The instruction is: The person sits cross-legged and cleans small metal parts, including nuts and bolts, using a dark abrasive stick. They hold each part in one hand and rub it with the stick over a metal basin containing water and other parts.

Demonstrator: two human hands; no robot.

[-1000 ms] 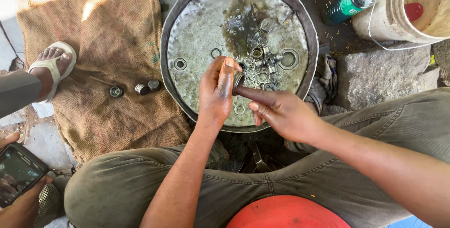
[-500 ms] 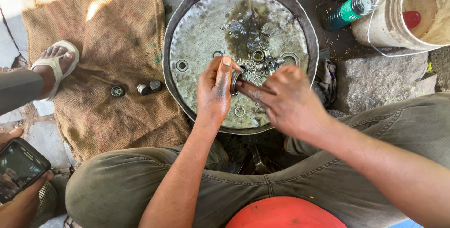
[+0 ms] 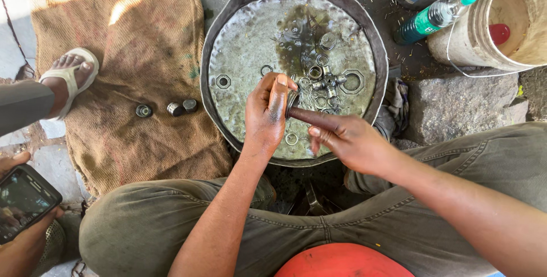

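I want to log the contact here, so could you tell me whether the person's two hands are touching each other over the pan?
Touching. The head view shows the right hand's outstretched finger meeting the left hand over the round metal pan, no gap visible between them.

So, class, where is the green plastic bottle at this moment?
In the head view, the green plastic bottle lies at the upper right, on the ground between the round metal pan and the white plastic bucket, leaning on the bucket's side.

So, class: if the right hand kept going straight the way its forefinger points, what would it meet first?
The right hand points up-left; its forefinger would first press into the left hand, probably at the small metal part pinched there; depth is unclear.
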